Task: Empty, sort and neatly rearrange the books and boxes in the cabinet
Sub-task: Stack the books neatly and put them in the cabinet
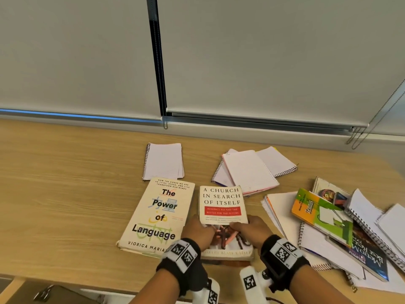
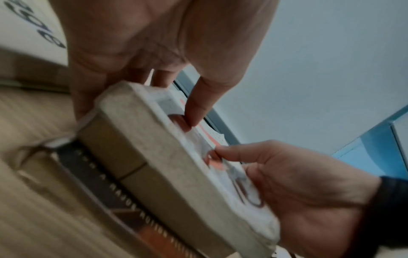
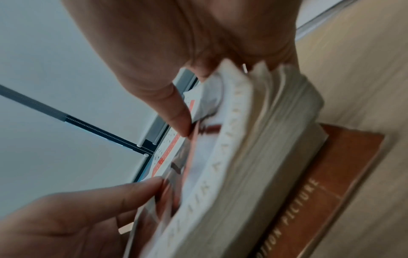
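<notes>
I see long light wood-grain tabletop [image 1: 65, 183] filling lower half of frame, grain running left to right. Behind it, upper half: two pale grey roller blinds, left blind [image 1: 76, 51] and right blind [image 1: 263, 51], both drawn down nearly to sill. Dark vertical gap [image 1: 157, 62] between them, beaded chain hanging in it. Thin blue strip of daylight [image 1: 65, 114] under left blind, middle left. More bead chains [image 1: 359, 137] at right edge. Light even, soft. Lower left corner: darker area below table edge, unclear to me.
</notes>
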Available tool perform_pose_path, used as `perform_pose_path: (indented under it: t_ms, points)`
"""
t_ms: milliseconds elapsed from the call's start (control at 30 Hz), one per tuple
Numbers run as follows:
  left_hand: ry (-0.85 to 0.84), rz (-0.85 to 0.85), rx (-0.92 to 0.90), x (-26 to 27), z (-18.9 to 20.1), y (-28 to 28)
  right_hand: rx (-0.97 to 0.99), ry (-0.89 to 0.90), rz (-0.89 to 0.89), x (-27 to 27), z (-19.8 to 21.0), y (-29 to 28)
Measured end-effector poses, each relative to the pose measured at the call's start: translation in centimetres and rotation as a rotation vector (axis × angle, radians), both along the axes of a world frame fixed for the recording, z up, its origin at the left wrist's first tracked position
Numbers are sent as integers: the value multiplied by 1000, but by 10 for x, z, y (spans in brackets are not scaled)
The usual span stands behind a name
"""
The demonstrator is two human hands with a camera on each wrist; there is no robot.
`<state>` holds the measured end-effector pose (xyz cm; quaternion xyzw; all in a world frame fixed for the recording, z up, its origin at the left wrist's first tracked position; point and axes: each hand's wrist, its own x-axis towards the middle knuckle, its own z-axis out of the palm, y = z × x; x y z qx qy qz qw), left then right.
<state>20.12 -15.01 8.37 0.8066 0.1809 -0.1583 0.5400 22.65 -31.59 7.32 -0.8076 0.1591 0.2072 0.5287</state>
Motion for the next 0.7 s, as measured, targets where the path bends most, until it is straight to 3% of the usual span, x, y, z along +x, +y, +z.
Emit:
perform_pose_path:
  t_ms: [233, 400, 600, 700]
  points:
    - [212, -22, -308, -16, -12, 13, 221, 183, -27, -28, -8, -16]
    - [131, -157, -398, -1, 6, 33, 474, 237, -38, -34, -3, -11]
    - [47, -101, -602, 7, 32, 90, 651, 100, -147, -14, 14, 23]
    - [36, -55, -566, 20, 37, 124, 600, 61, -130, 4, 28, 66]
